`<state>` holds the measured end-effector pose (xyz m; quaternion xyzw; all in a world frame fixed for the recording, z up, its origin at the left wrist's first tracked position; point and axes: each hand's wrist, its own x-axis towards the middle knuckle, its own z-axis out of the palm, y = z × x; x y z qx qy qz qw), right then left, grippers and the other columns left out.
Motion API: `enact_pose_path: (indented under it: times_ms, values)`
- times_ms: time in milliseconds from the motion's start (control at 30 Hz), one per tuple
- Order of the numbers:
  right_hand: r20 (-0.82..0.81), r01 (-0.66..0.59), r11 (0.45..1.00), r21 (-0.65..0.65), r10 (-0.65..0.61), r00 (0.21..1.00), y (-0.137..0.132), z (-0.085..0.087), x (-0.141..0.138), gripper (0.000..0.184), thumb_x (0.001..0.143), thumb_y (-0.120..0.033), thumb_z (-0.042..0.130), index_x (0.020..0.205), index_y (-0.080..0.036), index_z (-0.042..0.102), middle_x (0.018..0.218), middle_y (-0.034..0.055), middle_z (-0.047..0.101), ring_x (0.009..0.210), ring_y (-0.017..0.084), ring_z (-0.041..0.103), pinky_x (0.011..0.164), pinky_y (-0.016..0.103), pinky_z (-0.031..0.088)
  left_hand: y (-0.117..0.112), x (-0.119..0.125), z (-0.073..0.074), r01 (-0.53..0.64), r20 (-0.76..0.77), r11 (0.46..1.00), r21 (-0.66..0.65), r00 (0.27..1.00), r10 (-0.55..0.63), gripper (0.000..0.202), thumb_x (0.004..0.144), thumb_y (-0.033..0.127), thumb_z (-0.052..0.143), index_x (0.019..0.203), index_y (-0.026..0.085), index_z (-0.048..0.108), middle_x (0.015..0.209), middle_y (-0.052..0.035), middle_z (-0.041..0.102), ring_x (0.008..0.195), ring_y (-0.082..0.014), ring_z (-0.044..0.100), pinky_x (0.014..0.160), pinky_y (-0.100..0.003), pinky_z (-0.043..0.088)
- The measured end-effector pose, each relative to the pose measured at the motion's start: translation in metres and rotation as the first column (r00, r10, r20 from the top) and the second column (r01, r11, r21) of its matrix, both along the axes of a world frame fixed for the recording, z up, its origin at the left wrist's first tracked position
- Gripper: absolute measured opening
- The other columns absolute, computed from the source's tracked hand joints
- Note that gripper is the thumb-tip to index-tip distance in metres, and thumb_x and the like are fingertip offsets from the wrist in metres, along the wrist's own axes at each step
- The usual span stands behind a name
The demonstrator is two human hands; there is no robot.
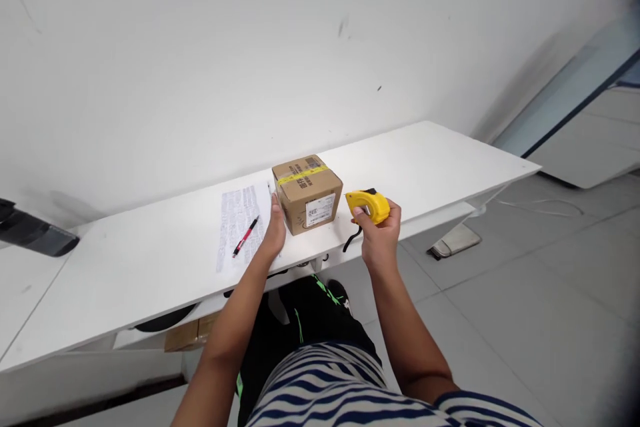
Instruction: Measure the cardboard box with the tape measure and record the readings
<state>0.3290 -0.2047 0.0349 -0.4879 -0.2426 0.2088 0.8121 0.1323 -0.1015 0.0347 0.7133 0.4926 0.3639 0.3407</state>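
Observation:
A small brown cardboard box (308,193) with yellow tape and a white label stands on the white table (150,253). My left hand (275,230) rests flat against the box's left side, fingers stretched along it. My right hand (380,233) is closed round a yellow tape measure (369,204), held just right of the box near the table's front edge; a black strap hangs from it. No tape blade shows between measure and box.
A printed sheet of paper (240,223) lies left of the box with a red and black pen (245,237) on it. A dark object (33,233) sits at the far left. The wall runs close behind the table. Grey floor tiles lie to the right.

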Motion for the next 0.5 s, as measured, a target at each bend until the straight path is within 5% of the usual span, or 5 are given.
enact_pose_path:
  times_ms: [133, 233, 300, 400, 500]
  values:
    - [0.331, -0.290, 0.957, 0.026, 0.266, 0.905, 0.000, 0.030, 0.009, 0.060, 0.068, -0.044, 0.088, 0.115, -0.026, 0.056, 0.116, 0.0052, 0.070, 0.103, 0.022, 0.070, 0.084, 0.040, 0.063, -0.027, 0.002, 0.050, -0.234, 0.221, 0.971, 0.047, 0.950, 0.218, 0.073, 0.094, 0.078, 0.040, 0.143, 0.024, 0.050, 0.155, -0.0158, 0.055, 0.143, -0.0265, 0.054, 0.117, -0.042, 0.047]
    - [0.626, -0.573, 0.818, -0.042, 0.468, 0.623, 0.000, 0.062, 0.018, 0.049, 0.075, -0.040, 0.086, 0.115, -0.027, 0.060, 0.127, 0.0089, 0.070, 0.120, 0.027, 0.068, 0.094, 0.047, 0.061, -0.053, 0.000, 0.087, 0.108, 0.251, 0.986, -0.126, 0.965, -0.073, 0.055, 0.095, 0.073, 0.047, 0.106, 0.022, 0.065, 0.106, -0.0109, 0.075, 0.091, -0.0205, 0.072, 0.083, -0.036, 0.057]
    - [0.748, -0.685, 0.725, -0.078, 0.497, 0.440, 0.003, 0.082, 0.021, 0.043, 0.079, -0.037, 0.084, 0.115, -0.029, 0.062, 0.127, 0.0079, 0.071, 0.126, 0.027, 0.066, 0.102, 0.053, 0.058, -0.066, 0.000, 0.103, 0.353, 0.295, 0.905, -0.238, 0.914, -0.279, 0.051, 0.091, 0.072, 0.055, 0.095, 0.022, 0.064, 0.088, -0.0068, 0.072, 0.071, -0.0158, 0.067, 0.065, -0.031, 0.052]
    - [0.786, -0.739, 0.650, -0.175, 0.545, 0.293, 0.013, 0.100, 0.027, 0.041, 0.079, -0.036, 0.084, 0.116, -0.031, 0.065, 0.127, 0.0051, 0.072, 0.127, 0.026, 0.066, 0.108, 0.058, 0.054, -0.072, 0.003, 0.117, 0.376, 0.325, 0.888, -0.266, 0.902, -0.284, 0.046, 0.086, 0.067, 0.067, 0.082, 0.022, 0.057, 0.071, -0.0006, 0.062, 0.058, -0.0105, 0.054, 0.054, -0.026, 0.040]
    - [0.664, -0.755, 0.577, -0.312, 0.701, 0.261, 0.035, 0.105, 0.049, 0.050, 0.069, -0.039, 0.091, 0.113, -0.029, 0.070, 0.121, 0.0048, 0.074, 0.119, 0.027, 0.068, 0.099, 0.054, 0.059, -0.060, 0.002, 0.125, 0.304, 0.264, 0.901, -0.310, 0.938, -0.225, 0.042, 0.084, 0.057, 0.074, 0.074, 0.022, 0.053, 0.062, 0.0025, 0.053, 0.053, -0.0083, 0.044, 0.051, -0.025, 0.035]
